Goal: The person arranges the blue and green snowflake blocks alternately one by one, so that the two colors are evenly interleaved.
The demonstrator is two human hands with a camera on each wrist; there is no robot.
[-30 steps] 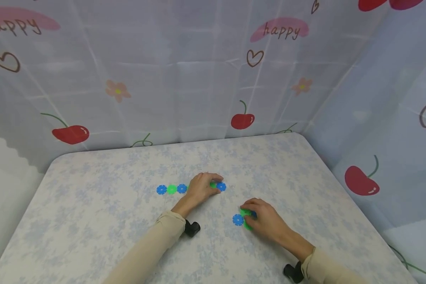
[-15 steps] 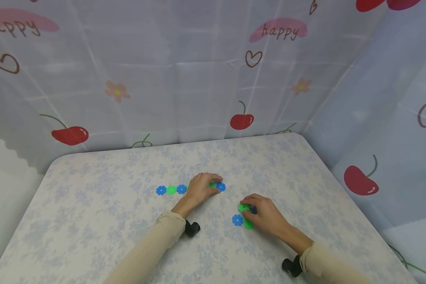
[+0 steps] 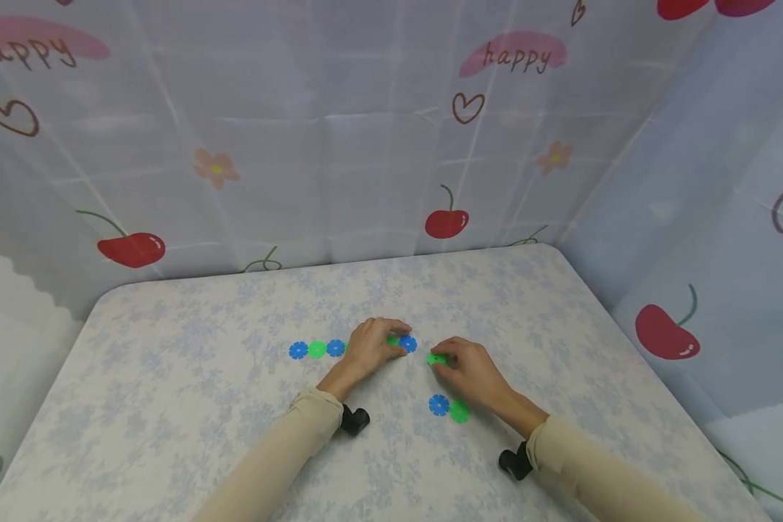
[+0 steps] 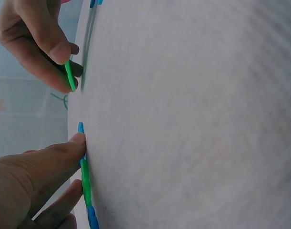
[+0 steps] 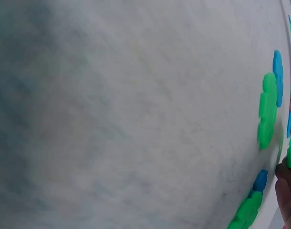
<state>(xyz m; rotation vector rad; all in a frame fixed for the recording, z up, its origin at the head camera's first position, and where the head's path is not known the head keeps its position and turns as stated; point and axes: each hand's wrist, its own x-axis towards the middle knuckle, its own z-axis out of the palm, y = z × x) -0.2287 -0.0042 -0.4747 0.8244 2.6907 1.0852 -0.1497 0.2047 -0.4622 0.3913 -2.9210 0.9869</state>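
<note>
Our left hand (image 3: 369, 345) pinches the row of discs (image 3: 335, 348), our right hand (image 3: 473, 371) pinches a green disc (image 3: 436, 359) near the row's blue end (image 3: 408, 344), and we likely want to add it, so we must line them up.

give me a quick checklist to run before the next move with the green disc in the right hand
1. Held green disc pinched by the right hand: ok.
2. Held disc raised off the table: ok, the left wrist view shows it apart from the surface.
3. Row of discs held by the left hand: ok, near its right end.
4. Held disc touching the end blue disc: not ok, a gap remains between them.
5. Slots lined up: cannot tell, too small to see.
</note>
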